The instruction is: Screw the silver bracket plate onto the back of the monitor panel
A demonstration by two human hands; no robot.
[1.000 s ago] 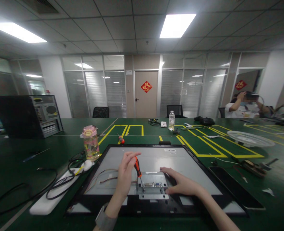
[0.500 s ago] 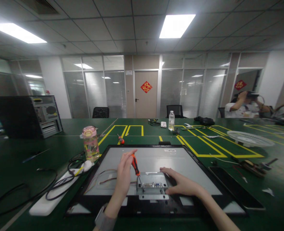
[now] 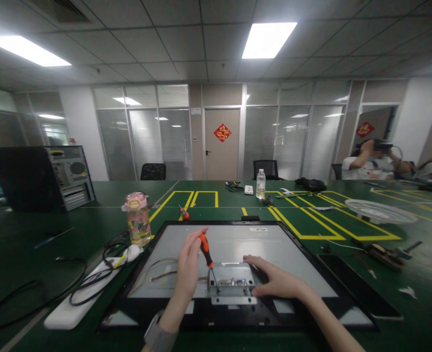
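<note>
An orange-and-black screwdriver (image 3: pixel 205 250) leans in the fingers of my left hand (image 3: pixel 189 261), which are closed at the top of its handle. Its shaft points down to the left part of a metal bracket (image 3: pixel 233 270) fitted with a row of connector ports. My right hand (image 3: pixel 274 279) grips the bracket's right side, fingers over the far edge and thumb at the near corner. The bracket rests on the back of a flat display panel (image 3: pixel 234 239) with a black frame. Thin wires (image 3: pixel 161 275) run across the panel from the bracket's left.
Left of the panel are a drink bottle (image 3: pixel 138 220), a white power strip (image 3: pixel 75 298) and black cables. A black phone-like slab (image 3: pixel 358 286) lies at the right. Beyond stand a red screwdriver (image 3: pixel 184 213), a water bottle (image 3: pixel 260 184) and a computer case (image 3: pixel 36 178). A person (image 3: pixel 370 161) sits far right.
The screwdriver's handle appears slightly turned in my left hand. Both hands, the bracket and the panel stay in nearly the same place.
</note>
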